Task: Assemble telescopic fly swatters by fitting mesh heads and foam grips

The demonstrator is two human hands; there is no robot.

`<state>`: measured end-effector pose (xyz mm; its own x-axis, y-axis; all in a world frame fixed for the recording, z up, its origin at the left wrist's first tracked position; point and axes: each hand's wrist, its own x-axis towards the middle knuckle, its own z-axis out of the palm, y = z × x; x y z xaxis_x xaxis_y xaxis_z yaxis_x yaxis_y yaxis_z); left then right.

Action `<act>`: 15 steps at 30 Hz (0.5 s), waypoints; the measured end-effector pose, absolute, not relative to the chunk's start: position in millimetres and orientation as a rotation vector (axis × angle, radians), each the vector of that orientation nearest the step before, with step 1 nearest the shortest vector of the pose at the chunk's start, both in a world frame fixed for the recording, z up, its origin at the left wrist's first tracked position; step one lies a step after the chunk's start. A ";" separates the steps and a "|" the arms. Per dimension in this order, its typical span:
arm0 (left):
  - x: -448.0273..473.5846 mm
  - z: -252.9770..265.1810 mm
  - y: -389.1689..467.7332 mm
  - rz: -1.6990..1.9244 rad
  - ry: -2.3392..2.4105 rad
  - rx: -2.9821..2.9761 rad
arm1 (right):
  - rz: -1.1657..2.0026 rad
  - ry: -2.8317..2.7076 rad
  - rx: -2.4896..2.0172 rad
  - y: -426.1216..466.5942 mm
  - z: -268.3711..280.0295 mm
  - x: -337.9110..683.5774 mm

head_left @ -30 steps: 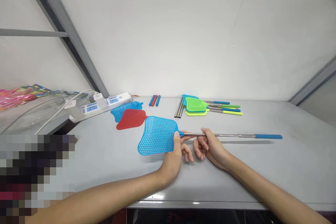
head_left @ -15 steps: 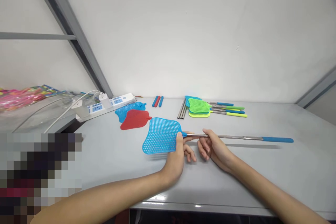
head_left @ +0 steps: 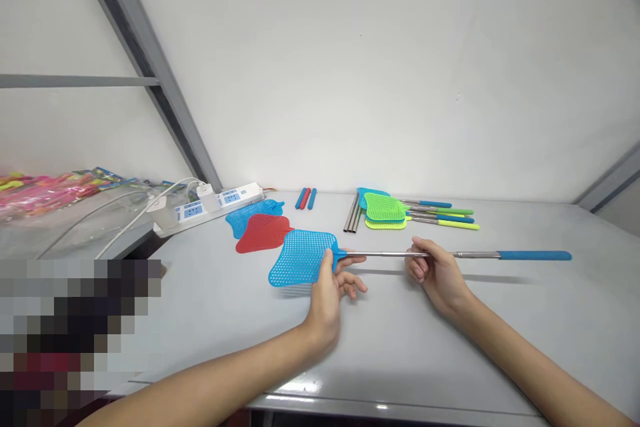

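A blue fly swatter [head_left: 303,257] with a perforated head, a telescopic metal rod and a blue grip is held level just above the table. My left hand [head_left: 330,297] pinches it where the head narrows to the neck, thumb on top. Along the extended rod, my right hand [head_left: 437,273] has its thumb and curled fingers closed around the metal, left of the blue grip. Behind the held head lie a loose red swatter head [head_left: 263,233] and a loose blue swatter head [head_left: 253,215].
Assembled swatters [head_left: 386,208], green, yellow and blue, are stacked at the back beside metal rods [head_left: 352,215]. Blue and red grips [head_left: 305,199] lie near the wall. A power strip [head_left: 220,203] with plugged chargers stands left, near plastic-bagged goods [head_left: 60,190]. A blurred-out patch covers the lower left.
My right hand has slid right along the rod, away from the head. My left hand still holds the neck, and the swatter has shifted slightly. The view has moved a little.
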<state>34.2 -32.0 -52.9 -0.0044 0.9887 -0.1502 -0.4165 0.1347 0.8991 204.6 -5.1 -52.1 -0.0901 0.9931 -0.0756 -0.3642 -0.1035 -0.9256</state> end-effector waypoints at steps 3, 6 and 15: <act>33.5 -52.1 -28.7 1.312 1.002 0.790 | 1.483 -0.906 -0.979 -1.8 -53.1 206.3; 33.4 -52.9 -27.7 1.299 1.007 0.807 | 1.502 -0.882 -0.996 -0.4 -55.2 205.7; 36.5 -57.7 -33.1 1.217 1.063 0.819 | 1.576 -0.770 -1.041 -5.3 -53.6 208.5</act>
<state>36.5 -33.1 -57.7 0.0146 0.9808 -0.1942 -0.3237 0.1884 0.9272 208.5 -5.3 -53.6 -0.0740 0.9689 -0.2361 -0.4093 -0.2454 -0.8788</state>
